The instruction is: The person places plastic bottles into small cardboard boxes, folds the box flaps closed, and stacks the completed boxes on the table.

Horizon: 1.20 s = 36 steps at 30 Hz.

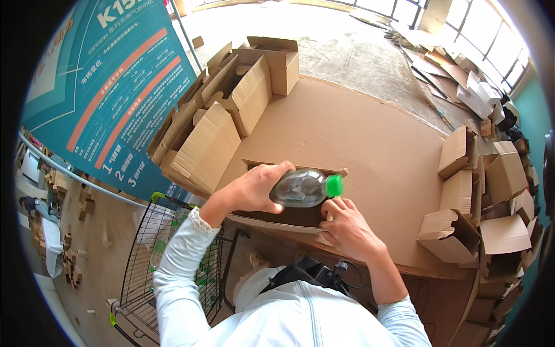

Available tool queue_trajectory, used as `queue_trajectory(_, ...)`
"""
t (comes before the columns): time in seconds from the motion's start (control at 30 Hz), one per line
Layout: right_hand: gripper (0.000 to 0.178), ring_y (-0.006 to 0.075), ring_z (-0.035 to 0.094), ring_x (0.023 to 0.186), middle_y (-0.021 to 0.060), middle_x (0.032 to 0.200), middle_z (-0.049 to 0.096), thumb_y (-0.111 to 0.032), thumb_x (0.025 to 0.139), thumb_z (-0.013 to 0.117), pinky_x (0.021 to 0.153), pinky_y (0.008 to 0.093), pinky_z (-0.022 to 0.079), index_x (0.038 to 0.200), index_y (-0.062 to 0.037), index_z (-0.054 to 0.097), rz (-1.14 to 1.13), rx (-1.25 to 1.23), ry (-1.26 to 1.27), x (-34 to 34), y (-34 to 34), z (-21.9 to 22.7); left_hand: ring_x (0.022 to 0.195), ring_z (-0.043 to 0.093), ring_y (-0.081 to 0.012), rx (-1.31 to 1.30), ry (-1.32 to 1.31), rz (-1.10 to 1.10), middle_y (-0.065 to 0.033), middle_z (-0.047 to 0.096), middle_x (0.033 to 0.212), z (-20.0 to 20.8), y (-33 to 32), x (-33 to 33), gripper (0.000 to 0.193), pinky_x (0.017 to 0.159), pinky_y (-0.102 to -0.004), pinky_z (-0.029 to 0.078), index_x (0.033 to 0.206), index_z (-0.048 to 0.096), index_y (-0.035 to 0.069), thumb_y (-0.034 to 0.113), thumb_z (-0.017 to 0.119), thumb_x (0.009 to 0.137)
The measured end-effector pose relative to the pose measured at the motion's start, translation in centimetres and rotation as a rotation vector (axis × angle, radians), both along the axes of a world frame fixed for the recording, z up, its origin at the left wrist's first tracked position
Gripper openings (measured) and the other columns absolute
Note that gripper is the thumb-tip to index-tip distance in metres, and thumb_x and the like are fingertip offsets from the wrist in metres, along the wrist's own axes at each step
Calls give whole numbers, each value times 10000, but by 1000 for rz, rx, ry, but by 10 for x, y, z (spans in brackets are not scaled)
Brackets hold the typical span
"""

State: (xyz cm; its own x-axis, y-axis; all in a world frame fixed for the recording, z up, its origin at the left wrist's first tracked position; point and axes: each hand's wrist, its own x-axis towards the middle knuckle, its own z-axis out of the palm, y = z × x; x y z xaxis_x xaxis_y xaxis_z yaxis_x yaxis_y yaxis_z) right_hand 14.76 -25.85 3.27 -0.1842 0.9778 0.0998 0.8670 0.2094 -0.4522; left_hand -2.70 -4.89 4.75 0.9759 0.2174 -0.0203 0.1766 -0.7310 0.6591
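A clear plastic bottle with a green cap lies on its side above an open cardboard box, its cap pointing right. My left hand is wrapped round the base end of the bottle. Just below the cap, my right hand has its fingers curled at the box's right edge, pinching the cardboard there. The box stands at the near edge of a cardboard-covered table. Most of the box's inside is dark and partly hidden by the bottle and hands.
Several open cardboard boxes line the table's left side; more boxes stand along the right edge and beyond. A wire shopping cart with green-capped bottles is at lower left. Behind the left boxes rises a blue-green banner. Scrap cardboard lies far right.
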Motion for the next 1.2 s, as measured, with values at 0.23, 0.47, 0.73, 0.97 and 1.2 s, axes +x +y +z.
queue_trajectory(0.23,98,239,512,1034,79,1015,544,-152,776,720,918,379,417,801,-59,701,53,62,46,-10,-2,-11,1138,590,-344,349,712,-314,-228,608,1216,-66,21,38,815,933,-411,495,1321,503,-8,220,834,612)
queue_trajectory(0.47,65,279,492,1116,97,1066,531,-113,746,684,932,404,434,751,-51,665,-3,146,50,-7,-1,-14,982,678,-309,664,592,-235,-161,708,1005,-115,6,67,227,825,-400,554,1004,737,93,70,630,805)
queue_trajectory(0.73,264,336,542,1145,124,1179,603,-120,755,734,961,459,448,1007,-60,684,-121,413,167,-19,2,15,902,666,-298,55,462,-203,-166,703,1000,-10,26,49,284,809,-386,529,1033,709,37,247,670,847)
queue_trajectory(0.97,384,281,555,988,83,992,603,-71,743,729,875,391,451,1101,-42,593,366,520,531,-151,75,61,916,694,-168,-196,-570,289,-86,707,1034,147,101,-8,365,791,-269,561,1134,658,41,351,615,946)
queue_trajectory(1.2,239,272,565,845,73,898,612,105,738,669,745,354,465,932,-12,592,615,404,967,-203,86,91,823,717,-219,56,-717,1203,-173,708,981,167,166,-172,365,695,-319,609,1138,626,-53,238,653,918)
